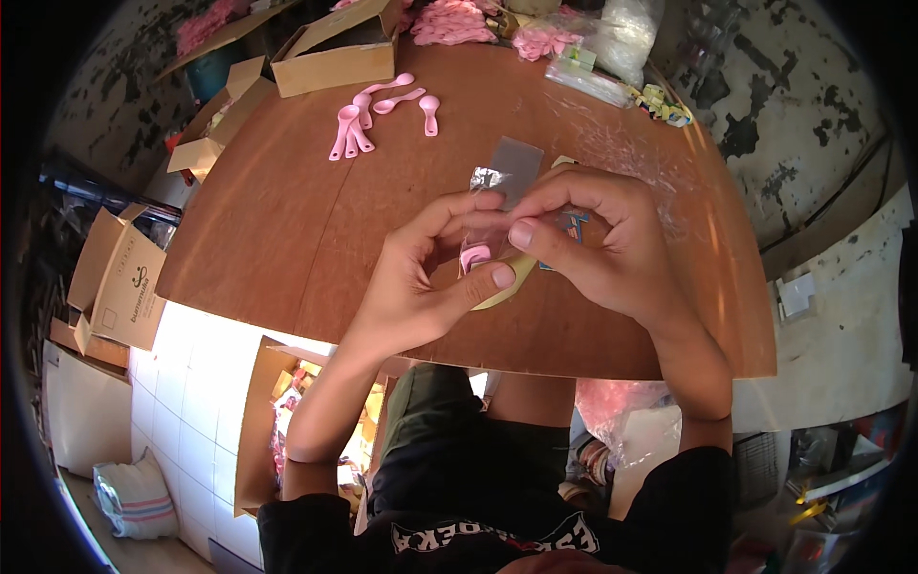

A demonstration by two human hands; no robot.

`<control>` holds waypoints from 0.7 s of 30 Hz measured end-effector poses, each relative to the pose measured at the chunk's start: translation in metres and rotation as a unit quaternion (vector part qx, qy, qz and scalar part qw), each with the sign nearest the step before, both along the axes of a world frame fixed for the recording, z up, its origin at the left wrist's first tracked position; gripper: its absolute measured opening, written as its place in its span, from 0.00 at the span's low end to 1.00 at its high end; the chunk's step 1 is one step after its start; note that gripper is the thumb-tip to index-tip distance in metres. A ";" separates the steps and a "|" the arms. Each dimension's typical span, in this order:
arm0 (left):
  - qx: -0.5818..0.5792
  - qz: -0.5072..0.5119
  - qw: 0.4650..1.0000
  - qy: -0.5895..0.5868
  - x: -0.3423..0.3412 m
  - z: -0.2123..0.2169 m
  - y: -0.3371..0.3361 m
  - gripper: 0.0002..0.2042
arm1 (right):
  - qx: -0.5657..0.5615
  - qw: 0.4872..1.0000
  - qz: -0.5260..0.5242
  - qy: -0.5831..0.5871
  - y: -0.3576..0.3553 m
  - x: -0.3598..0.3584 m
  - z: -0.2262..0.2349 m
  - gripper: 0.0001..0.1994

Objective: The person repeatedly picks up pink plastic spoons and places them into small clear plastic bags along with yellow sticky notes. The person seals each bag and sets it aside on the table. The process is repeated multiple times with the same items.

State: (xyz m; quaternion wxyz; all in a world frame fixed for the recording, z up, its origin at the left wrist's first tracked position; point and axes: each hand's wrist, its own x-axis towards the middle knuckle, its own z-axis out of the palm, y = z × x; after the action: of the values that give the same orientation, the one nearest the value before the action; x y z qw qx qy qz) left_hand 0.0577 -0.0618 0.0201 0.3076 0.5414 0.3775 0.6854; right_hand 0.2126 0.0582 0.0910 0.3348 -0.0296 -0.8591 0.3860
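Over the middle of the table, my left hand point(421, 263) and my right hand point(612, 239) hold a clear plastic bag point(518, 165) between them. A pink plastic piece point(473, 256), perhaps part of a measuring spoon, shows beside the left fingers. A curved pale yellow strip point(505, 289) hangs below, between both thumbs. My right thumb and forefinger pinch the bag's side, while my left fingers curl around the other. Partly hidden behind the right hand is a blue-printed card point(576, 228). Several pink measuring spoons point(356, 126) lie farther off to the left.
An open cardboard box point(335, 59) stands at the table's far left. Pink pieces point(454, 21) are heaped at the back. Clear plastic wrap point(622, 143) and small yellow packets point(663, 105) lie far right. Another open box point(253, 430) holds colourful packets below the table's near edge.
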 end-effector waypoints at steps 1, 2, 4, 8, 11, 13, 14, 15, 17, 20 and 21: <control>-0.016 -0.009 1.000 0.013 0.000 0.000 0.000 0.21 | -0.011 1.000 -0.001 0.007 0.000 0.000 0.000 0.04; -0.032 -0.019 0.999 0.026 0.000 -0.001 0.001 0.16 | -0.011 1.000 -0.002 0.006 0.001 0.001 -0.002 0.04; -0.028 -0.016 0.999 0.003 0.003 -0.004 0.002 0.13 | -0.058 0.998 0.002 -0.011 0.003 0.001 -0.007 0.07; -0.064 -0.025 0.996 -0.060 0.002 -0.012 0.006 0.10 | -0.247 0.969 0.004 -0.025 0.002 0.013 -0.020 0.11; -0.093 -0.022 0.992 -0.078 0.001 -0.022 0.009 0.10 | -0.325 0.944 0.037 -0.053 0.015 0.022 -0.050 0.14; -0.095 -0.024 0.992 -0.076 0.001 -0.027 0.011 0.11 | -0.306 0.950 -0.002 -0.060 0.016 0.022 -0.061 0.11; -0.095 -0.026 0.992 -0.073 0.002 -0.030 0.012 0.11 | -0.326 0.944 0.001 -0.058 0.019 0.023 -0.067 0.10; -0.098 -0.028 0.992 -0.073 0.002 -0.033 0.013 0.11 | -0.329 0.943 -0.002 -0.057 0.018 0.024 -0.069 0.10; -0.078 -0.020 0.996 -0.046 -0.002 -0.038 0.012 0.11 | -0.328 0.943 -0.020 -0.055 0.016 0.023 -0.074 0.09; -0.114 -0.075 0.975 -0.174 -0.004 -0.049 0.014 0.12 | -0.329 0.943 -0.041 -0.038 0.014 0.025 -0.079 0.08; -0.116 -0.076 0.975 -0.174 -0.004 -0.049 0.014 0.12 | -0.331 0.942 -0.042 -0.037 0.015 0.025 -0.082 0.08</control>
State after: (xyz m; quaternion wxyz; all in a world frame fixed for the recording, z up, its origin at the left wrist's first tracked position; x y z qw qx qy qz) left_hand 0.0542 -0.0479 -0.0294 0.4804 0.4017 0.3529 0.6952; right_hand 0.2373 0.0728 0.0093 0.2898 -0.1896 -0.6924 0.6330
